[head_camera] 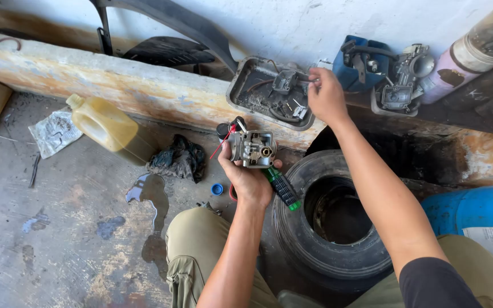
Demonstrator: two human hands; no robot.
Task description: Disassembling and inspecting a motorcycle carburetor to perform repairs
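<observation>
Left hand [249, 181] clasping grey metal carburettor [253, 148] and green-black screwdriver [282, 187]; right hand [326, 96] pinching small part over grey parts tray [241, 77].

yellow jug [108, 128] | green-black ridged screwdriver handle [282, 188] | blue cap [217, 189] | blue drum [475, 208] | black tyre [326, 228]
</observation>
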